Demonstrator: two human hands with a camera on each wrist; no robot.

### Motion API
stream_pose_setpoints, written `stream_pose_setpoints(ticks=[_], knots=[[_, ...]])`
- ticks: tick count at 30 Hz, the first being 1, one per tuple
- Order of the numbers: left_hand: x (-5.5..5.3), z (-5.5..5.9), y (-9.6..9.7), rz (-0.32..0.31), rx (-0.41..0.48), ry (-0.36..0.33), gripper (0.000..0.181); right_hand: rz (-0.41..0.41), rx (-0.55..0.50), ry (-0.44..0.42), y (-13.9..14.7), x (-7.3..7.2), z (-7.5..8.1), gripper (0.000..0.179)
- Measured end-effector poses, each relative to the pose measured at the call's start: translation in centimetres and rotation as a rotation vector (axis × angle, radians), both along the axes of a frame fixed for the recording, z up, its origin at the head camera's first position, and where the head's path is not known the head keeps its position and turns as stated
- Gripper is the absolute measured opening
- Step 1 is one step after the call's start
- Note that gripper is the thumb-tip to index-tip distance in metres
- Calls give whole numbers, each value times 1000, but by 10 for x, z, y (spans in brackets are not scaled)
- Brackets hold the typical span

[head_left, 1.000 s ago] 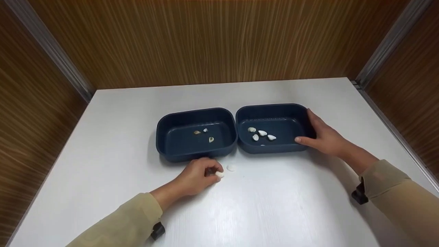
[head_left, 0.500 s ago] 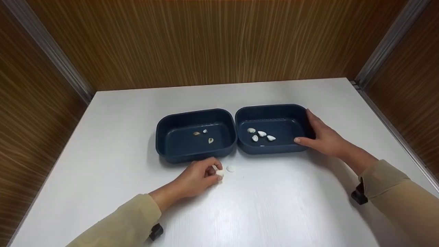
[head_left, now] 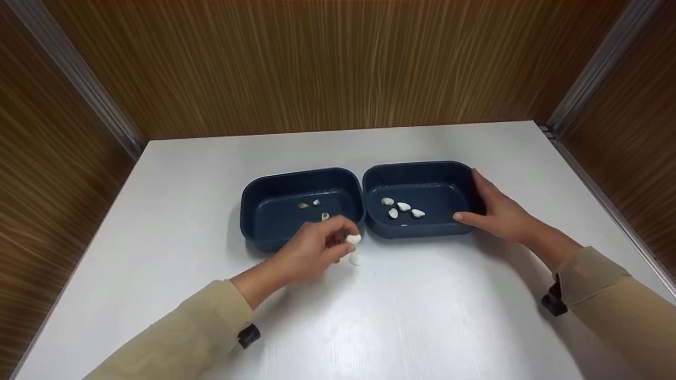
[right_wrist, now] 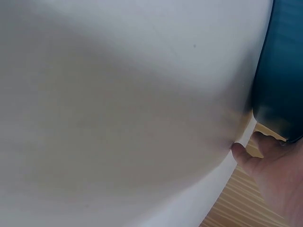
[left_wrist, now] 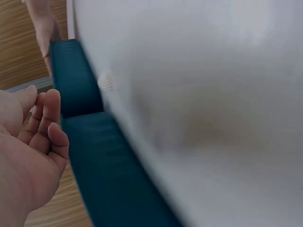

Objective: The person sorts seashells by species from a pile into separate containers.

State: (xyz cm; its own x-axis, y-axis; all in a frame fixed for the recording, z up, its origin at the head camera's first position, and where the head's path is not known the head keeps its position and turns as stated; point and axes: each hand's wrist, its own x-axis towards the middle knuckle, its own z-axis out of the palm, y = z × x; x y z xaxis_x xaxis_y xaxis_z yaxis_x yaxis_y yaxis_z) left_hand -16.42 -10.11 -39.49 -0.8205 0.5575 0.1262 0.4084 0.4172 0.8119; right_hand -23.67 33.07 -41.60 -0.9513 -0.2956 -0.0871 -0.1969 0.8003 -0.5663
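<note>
Between thumb and fingertips, my left hand (head_left: 311, 250) pinches a small white seashell (head_left: 353, 239) above the front right corner of the left dark blue box (head_left: 251, 221). In the left wrist view the left hand (left_wrist: 38, 146) shows curled fingers, but the held shell is hidden. Another white shell (head_left: 355, 259) lies on the table just below that hand. My right hand (head_left: 501, 214) grips the right end of the right dark blue box (head_left: 417, 229), thumb at its front rim and fingers along its end wall.
Several whitish shells (head_left: 403, 206) lie inside the right box. In the left box are a brownish shell (head_left: 303, 206), a small pale shell (head_left: 316, 202) and a partly covered shell (head_left: 325, 216). The boxes stand side by side on a white table (head_left: 422, 316), with wood-grain panels (head_left: 338, 68) around.
My left hand has lifted the pinched shell off the table and moved it up and right toward the boxes. The right hand stays at the right box.
</note>
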Motion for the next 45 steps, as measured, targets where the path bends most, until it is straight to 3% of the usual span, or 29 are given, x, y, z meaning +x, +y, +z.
stream_pose_setpoints(ticks=[5, 10, 18, 25, 34, 45], knots=[[-15, 19, 10, -5, 20, 48, 20, 3, -4, 2, -1, 1, 1, 116], [-29, 36, 21, 12, 12, 33, 21, 4, -5, 3, -3, 2, 1, 115], [-53, 47, 40, -2, 27, 22, 23, 10, -9, 7, -2, 3, 0, 116], [-70, 46, 57, -15, 13, -9, 25, 4, 2, 0, -3, 3, 0, 116], [-84, 35, 78, -19, -18, -80, 26, -5, 14, -2, -4, 2, -1, 117], [-94, 21, 91, -26, -61, -68, 28, 9, -12, 0, -6, 1, -1, 116]])
